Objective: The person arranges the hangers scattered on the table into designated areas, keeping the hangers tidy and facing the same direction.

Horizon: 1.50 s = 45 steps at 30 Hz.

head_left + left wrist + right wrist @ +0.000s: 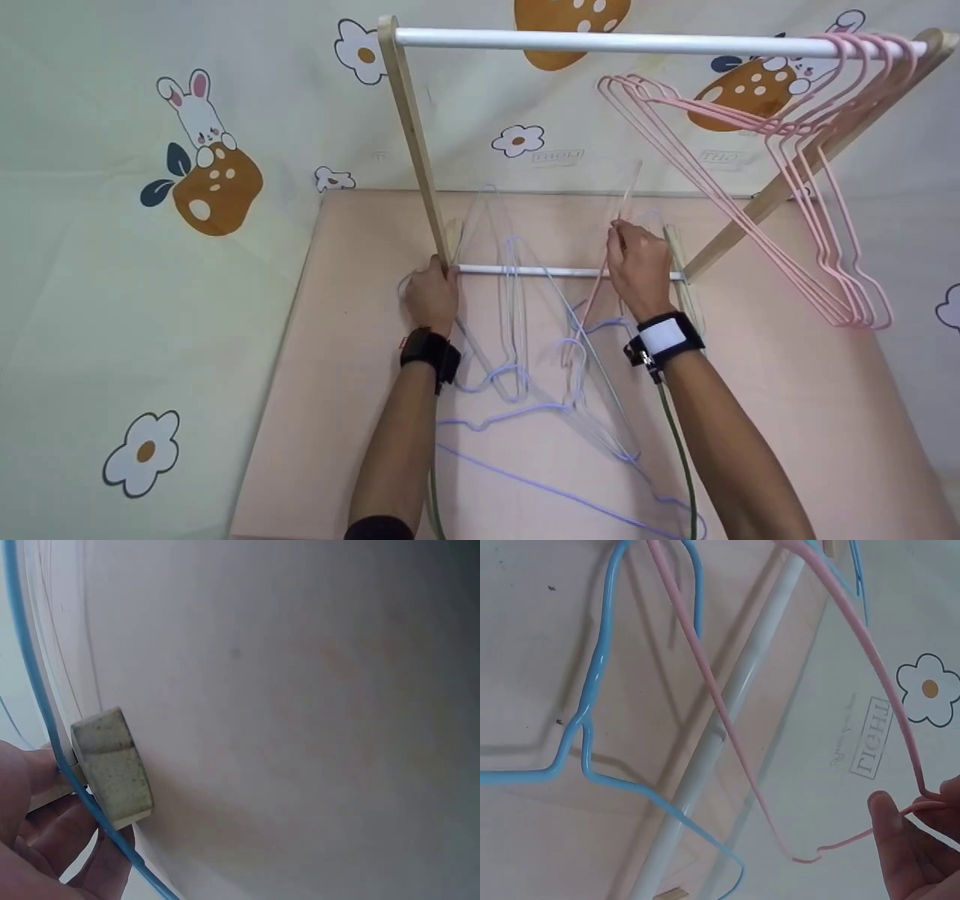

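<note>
My left hand (433, 296) grips the base of the left wooden post (412, 127) of a small clothes rack. In the left wrist view its fingers curl about the wooden foot (116, 772), and a blue hanger wire (34, 664) crosses in front of them. My right hand (643, 266) pinches a corner of a pink hanger (724, 720), held above the lower white bar (555, 271) near the rack's right side. Several blue hangers (570, 495) lie overlapping on the surface between and below my hands.
Several pink hangers (720, 191) hang bunched at the right end of the rack's top white bar (637, 43). Behind stands a backdrop with rabbits and flowers (142, 450). The rack stands on a pale pink surface (315, 465). A green cable (679, 450) runs from the right wristband.
</note>
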### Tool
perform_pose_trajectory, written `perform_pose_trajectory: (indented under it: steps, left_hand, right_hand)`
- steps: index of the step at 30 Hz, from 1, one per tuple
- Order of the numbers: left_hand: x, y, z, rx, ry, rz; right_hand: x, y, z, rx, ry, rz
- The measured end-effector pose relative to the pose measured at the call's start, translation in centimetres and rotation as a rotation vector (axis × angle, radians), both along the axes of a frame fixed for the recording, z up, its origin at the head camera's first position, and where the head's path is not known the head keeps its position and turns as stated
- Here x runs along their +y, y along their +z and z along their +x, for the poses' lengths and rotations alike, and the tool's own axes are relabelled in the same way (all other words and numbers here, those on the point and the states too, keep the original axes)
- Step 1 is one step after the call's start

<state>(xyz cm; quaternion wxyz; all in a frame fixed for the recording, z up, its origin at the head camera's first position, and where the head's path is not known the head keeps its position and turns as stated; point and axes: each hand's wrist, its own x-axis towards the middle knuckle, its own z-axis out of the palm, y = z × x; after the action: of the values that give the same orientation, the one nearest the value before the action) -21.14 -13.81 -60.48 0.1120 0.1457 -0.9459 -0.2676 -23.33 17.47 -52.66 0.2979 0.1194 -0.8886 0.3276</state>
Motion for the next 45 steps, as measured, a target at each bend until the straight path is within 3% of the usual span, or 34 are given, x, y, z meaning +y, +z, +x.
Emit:
perform_pose_trajectory:
  steps: [7, 29, 45]
  left_hand:
    - [0.2, 0.1, 0.0, 0.004, 0.001, 0.021]
    - [0.5, 0.5, -0.1, 0.031, -0.004, 0.053]
    - [0.5, 0.5, -0.3, 0.009, 0.000, 0.069]
  right_hand:
    - [0.2, 0.0, 0.0, -0.132, 0.003, -0.031]
    - [0.1, 1.8, -0.5, 0.070, 0.068, 0.115]
    - [0.0, 3.5, 0.2, 0.015, 0.107, 0.063]
